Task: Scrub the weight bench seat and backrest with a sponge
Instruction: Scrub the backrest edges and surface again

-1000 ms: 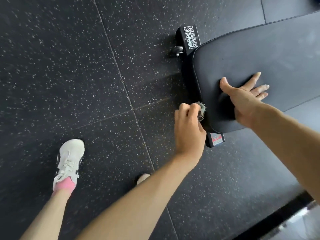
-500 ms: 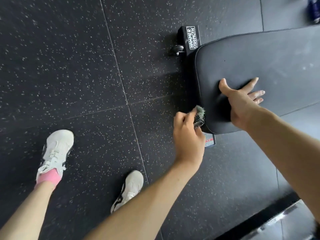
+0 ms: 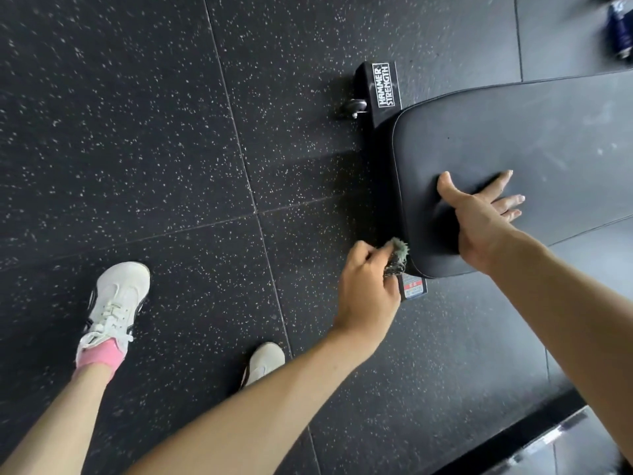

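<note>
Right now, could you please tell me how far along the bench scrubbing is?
Done: unclear; the pad shows faint pale streaks on top, wiping marks or dirt, I cannot tell. In hand: the left hand grips the sponge against the pad's end edge near its corner, while the right hand rests flat on top. Left: probably most of the top, which runs out of view.
</note>
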Tool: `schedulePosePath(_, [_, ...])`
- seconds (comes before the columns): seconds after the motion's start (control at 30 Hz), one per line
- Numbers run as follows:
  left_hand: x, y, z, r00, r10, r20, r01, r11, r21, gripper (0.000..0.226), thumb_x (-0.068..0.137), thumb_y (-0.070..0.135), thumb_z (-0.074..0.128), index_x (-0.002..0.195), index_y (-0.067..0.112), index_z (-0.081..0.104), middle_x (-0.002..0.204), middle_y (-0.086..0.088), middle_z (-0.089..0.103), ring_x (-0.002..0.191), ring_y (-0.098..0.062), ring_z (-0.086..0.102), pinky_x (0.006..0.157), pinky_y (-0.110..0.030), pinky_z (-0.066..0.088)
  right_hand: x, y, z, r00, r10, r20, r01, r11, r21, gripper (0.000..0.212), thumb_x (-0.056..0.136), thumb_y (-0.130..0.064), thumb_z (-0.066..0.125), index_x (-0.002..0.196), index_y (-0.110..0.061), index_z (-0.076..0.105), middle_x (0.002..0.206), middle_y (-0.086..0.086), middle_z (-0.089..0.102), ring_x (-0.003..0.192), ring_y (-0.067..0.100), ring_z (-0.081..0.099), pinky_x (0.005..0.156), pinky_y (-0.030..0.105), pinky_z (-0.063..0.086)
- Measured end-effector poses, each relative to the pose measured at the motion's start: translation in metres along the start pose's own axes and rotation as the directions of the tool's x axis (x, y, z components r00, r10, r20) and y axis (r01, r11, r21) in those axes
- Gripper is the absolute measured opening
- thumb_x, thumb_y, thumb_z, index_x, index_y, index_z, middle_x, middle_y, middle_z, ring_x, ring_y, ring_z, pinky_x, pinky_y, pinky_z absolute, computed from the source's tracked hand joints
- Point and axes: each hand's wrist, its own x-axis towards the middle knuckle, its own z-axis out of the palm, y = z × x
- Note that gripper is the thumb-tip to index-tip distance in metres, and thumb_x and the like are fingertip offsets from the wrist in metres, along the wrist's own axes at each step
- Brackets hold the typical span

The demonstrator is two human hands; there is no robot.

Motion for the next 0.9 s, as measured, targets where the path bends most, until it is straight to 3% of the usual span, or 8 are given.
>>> schedulePosePath(0.13, [0.047, 0.012, -0.001, 0.972, -0.155, -0.178, 0.148, 0.988, -0.052, 0.049, 0.085, -0.007, 0.052, 0.131, 0.008, 0.054, 0.094, 0.001, 0.042, 0.082, -0.011, 0.042, 0.078, -0.017, 0.042, 0.002, 0.002, -0.001, 1.0, -0.007, 0.02, 0.006, 1.0, 0.016, 0.099, 0.082, -0.07, 0.047, 0.151, -0.029, -0.011, 0.158, 0.008, -0.017, 0.146, 0.023, -0.016, 0.115, 0.044, -0.01])
schedulePosePath(0.23, [0.033, 0.025, 0.015, 0.961, -0.171, -0.218, 0.153, 0.983, -0.099, 0.054, 0.079, -0.01, 0.051, 0.13, 0.007, 0.056, 0.092, 0.001, 0.038, 0.085, -0.016, 0.043, 0.08, -0.022, 0.039, 0.001, 0.0, -0.002, 1.0, -0.007, 0.016, 0.007, 1.0, 0.008, 0.098, 0.083, -0.069, 0.048, 0.151, -0.03, -0.011, 0.158, 0.007, -0.017, 0.146, 0.022, -0.016, 0.115, 0.044, -0.01])
schedulePosePath(0.43, [-0.019, 0.016, 0.009, 0.98, -0.193, 0.047, 0.196, 0.979, -0.053, 0.032, 0.086, 0.0, 0.051, 0.116, 0.005, 0.062, 0.087, 0.007, 0.037, 0.073, -0.003, 0.041, 0.076, -0.013, 0.037, 0.0, 0.001, -0.004, 0.999, -0.024, 0.039, 0.023, 1.0, 0.011, 0.102, 0.081, -0.068, 0.051, 0.15, -0.029, -0.012, 0.157, 0.009, -0.02, 0.145, 0.024, -0.018, 0.115, 0.046, -0.01])
schedulePosePath(0.53, [0.01, 0.02, 0.011, 0.912, -0.411, -0.01, 0.409, 0.909, -0.082, 0.033, 0.09, 0.002, 0.05, 0.122, -0.002, 0.057, 0.1, 0.0, 0.039, 0.085, -0.011, 0.043, 0.077, -0.01, 0.031, 0.0, 0.002, -0.004, 0.999, -0.016, 0.037, 0.016, 1.0, 0.018, 0.102, 0.081, -0.068, 0.051, 0.15, -0.03, -0.013, 0.157, 0.009, -0.021, 0.145, 0.023, -0.018, 0.116, 0.046, -0.01])
schedulePosePath(0.63, [0.013, 0.033, 0.019, 0.859, -0.512, 0.031, 0.512, 0.854, -0.095, 0.036, 0.092, 0.003, 0.046, 0.127, -0.003, 0.051, 0.112, -0.008, 0.043, 0.092, -0.02, 0.052, 0.077, -0.019, 0.041, 0.0, 0.002, -0.003, 0.999, -0.025, 0.041, 0.024, 0.999, 0.023, 0.103, 0.08, -0.068, 0.051, 0.15, -0.03, -0.014, 0.157, 0.009, -0.022, 0.145, 0.023, -0.019, 0.116, 0.046, -0.011])
schedulePosePath(0.77, [-0.021, 0.049, 0.022, 0.831, -0.534, 0.158, 0.544, 0.838, -0.031, 0.018, 0.085, 0.002, 0.047, 0.094, -0.006, 0.06, 0.099, -0.018, 0.058, 0.076, -0.026, 0.054, 0.054, -0.016, 0.031, -0.002, 0.002, -0.004, 0.997, -0.045, 0.059, 0.043, 0.999, 0.033, 0.103, 0.08, -0.069, 0.05, 0.15, -0.03, -0.015, 0.156, 0.009, -0.025, 0.144, 0.024, -0.022, 0.116, 0.047, -0.011])
schedulePosePath(0.83, [-0.015, 0.051, 0.019, 0.746, -0.651, 0.14, 0.666, 0.73, -0.154, 0.011, 0.082, -0.001, 0.047, 0.083, -0.004, 0.058, 0.092, -0.022, 0.065, 0.062, -0.024, 0.055, 0.046, -0.016, 0.033, -0.002, 0.003, -0.005, 0.997, -0.041, 0.07, 0.039, 0.999, 0.023, 0.104, 0.08, -0.069, 0.05, 0.15, -0.029, -0.016, 0.156, 0.01, -0.026, 0.144, 0.025, -0.023, 0.116, 0.048, -0.01])
schedulePosePath(0.9, [0.002, 0.046, 0.016, 0.643, -0.759, 0.107, 0.756, 0.606, -0.246, 0.013, 0.082, 0.0, 0.049, 0.089, -0.003, 0.059, 0.099, -0.024, 0.066, 0.069, -0.03, 0.062, 0.055, -0.031, 0.046, -0.003, 0.003, -0.007, 0.994, -0.055, 0.093, 0.054, 0.998, 0.017, 0.104, 0.081, -0.067, 0.051, 0.149, -0.028, -0.017, 0.155, 0.012, -0.027, 0.144, 0.026, -0.023, 0.116, 0.049, -0.009])
